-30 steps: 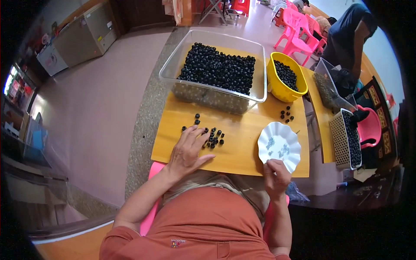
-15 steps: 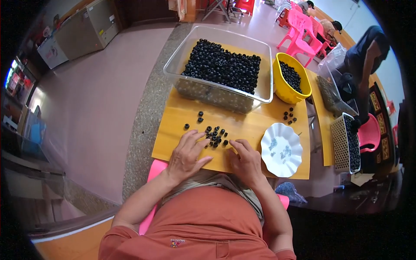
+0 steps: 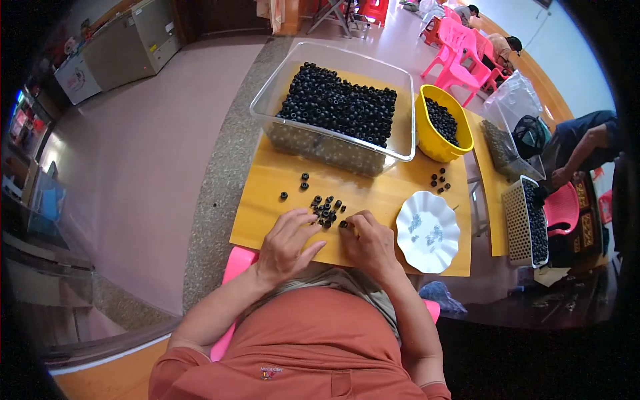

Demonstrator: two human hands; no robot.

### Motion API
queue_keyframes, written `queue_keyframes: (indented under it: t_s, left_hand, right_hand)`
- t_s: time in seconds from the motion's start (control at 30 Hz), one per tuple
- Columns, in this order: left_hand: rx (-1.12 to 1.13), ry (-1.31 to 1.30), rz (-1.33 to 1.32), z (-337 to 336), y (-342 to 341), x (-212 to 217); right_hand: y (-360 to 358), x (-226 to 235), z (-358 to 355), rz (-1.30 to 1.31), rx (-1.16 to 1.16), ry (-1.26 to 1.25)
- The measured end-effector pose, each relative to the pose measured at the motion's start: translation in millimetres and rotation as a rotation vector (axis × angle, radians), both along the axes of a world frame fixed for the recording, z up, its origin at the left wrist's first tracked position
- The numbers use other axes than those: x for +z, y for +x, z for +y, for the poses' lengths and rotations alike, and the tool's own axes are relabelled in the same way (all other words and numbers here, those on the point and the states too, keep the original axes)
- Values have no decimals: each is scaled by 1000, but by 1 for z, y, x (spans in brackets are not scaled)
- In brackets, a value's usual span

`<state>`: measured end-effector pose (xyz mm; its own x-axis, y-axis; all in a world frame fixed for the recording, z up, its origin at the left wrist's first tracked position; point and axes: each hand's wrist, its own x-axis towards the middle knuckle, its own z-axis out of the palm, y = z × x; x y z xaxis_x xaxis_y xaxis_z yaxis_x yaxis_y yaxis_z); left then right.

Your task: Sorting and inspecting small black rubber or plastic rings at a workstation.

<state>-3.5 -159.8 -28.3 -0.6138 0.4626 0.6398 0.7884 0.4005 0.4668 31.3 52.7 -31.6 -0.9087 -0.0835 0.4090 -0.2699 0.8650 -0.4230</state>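
Note:
Several small black round parts, some showing a hole in the middle, lie in a loose cluster [image 3: 325, 212] on the yellow-brown tabletop [image 3: 263, 220] in front of me. My left hand [image 3: 285, 241] rests at the cluster's left side, its fingers curved but apart and its thumb stretched out, holding nothing. Right of the cluster, my right hand [image 3: 371, 241] has its fingers curled together, with one small black part [image 3: 343, 225] at the fingertips. Beside that hand stands a white scalloped plate [image 3: 409, 248] bearing small clear-bluish pieces, too small to make out.
Behind the cluster stands a clear plastic bin [image 3: 333, 133] full of black parts, with a yellow tub [image 3: 445, 152] of them alongside. A few loose parts [image 3: 440, 179] lie near the tub. Farther right, a person [image 3: 587, 143] bends over a white perforated basket [image 3: 519, 223]. Pink chairs [image 3: 460, 50] stand behind.
My right hand has moved slightly left and its fingers have drawn in around a black part. My left hand has hardly moved. The person at right has shifted right and lower.

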Motion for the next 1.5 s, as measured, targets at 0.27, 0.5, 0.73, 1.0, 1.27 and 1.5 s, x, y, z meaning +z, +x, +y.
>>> queue_keyframes:
  t_s: [0.27, 0.5, 0.73, 1.0, 1.27, 1.5]
  left_hand:
    - [-32, 89, -14, 2, 4, -4]
    - [-30, 92, -23, 3, 1, -6]
    - [-28, 100, -58, 6, 2, -8]
    - [-54, 197, -144, 8, 7, -10]
    - [-44, 267, -459, 13, 22, -7]
    - [-196, 353, -953, 12, 26, -5]
  right_hand:
    - [6, 12, -4, -68, -9, -121]
    - [2, 9, -5, -88, 4, -56]
    - [-2, 5, -9, -154, 27, 2]
    - [7, 3, -4, -108, 13, -137]
    - [24, 0, 2, -223, 38, -615]
    - [37, -3, -5, -301, 268, -832]
